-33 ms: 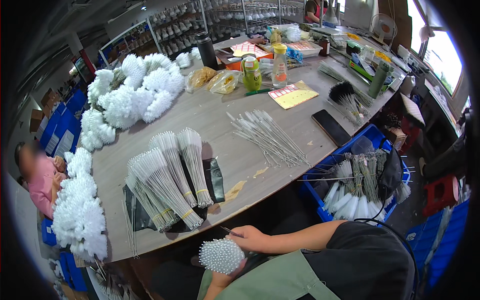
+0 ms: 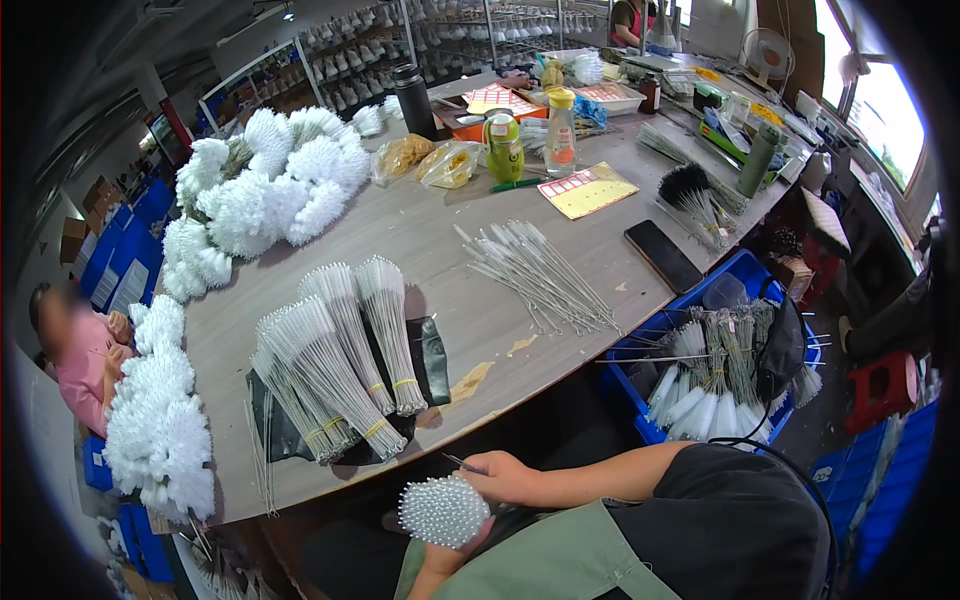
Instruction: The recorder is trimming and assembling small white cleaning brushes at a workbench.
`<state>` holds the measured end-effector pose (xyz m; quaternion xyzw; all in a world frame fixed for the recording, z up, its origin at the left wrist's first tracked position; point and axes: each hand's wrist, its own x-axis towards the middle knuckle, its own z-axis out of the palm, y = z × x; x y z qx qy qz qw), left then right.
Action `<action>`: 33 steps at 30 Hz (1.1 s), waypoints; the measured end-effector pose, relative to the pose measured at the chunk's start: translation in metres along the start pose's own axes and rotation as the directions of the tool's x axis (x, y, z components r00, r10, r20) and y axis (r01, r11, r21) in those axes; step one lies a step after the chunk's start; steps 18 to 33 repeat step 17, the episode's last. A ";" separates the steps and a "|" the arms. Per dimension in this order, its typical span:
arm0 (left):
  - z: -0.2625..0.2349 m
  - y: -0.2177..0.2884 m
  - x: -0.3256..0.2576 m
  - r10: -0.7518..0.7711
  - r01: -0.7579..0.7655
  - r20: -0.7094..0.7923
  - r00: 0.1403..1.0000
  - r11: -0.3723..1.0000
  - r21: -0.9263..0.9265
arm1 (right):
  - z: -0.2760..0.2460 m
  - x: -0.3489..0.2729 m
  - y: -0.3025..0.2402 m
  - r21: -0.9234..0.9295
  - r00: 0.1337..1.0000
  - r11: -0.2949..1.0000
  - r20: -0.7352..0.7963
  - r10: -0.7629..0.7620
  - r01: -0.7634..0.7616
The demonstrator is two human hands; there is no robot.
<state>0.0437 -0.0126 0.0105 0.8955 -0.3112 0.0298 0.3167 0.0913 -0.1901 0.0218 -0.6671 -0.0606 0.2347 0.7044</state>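
In my lap, below the table edge, my left hand (image 2: 446, 562) is closed around a bundle of thin brushes (image 2: 443, 512). The bundle's round end, thick with small whitish tips, faces up. My right hand (image 2: 502, 478) rests just above it, fingers pinched on a thin, dark, pointed tool (image 2: 463, 463). Much of that tool is hidden in the fingers, so its exact kind cannot be made out. On the table ahead lie several tied bundles of wire-handled brushes (image 2: 330, 345) on a black sheet. Loose wire brushes (image 2: 540, 280) are spread out to their right.
White bristle bundles (image 2: 270, 185) pile up on the far left. A phone (image 2: 663, 256), a yellow card (image 2: 587, 190), bottles (image 2: 560, 130) and a black flask (image 2: 413, 102) stand or lie on the table (image 2: 440, 260). A blue crate (image 2: 625, 390) holds more brushes. Someone in pink (image 2: 88, 360) sits at left.
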 end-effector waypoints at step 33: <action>0.010 -0.002 0.020 -0.045 0.027 -0.059 0.997 0.962 -0.272 | -0.012 0.003 0.000 -0.084 0.990 0.994 -0.112 -0.083 0.074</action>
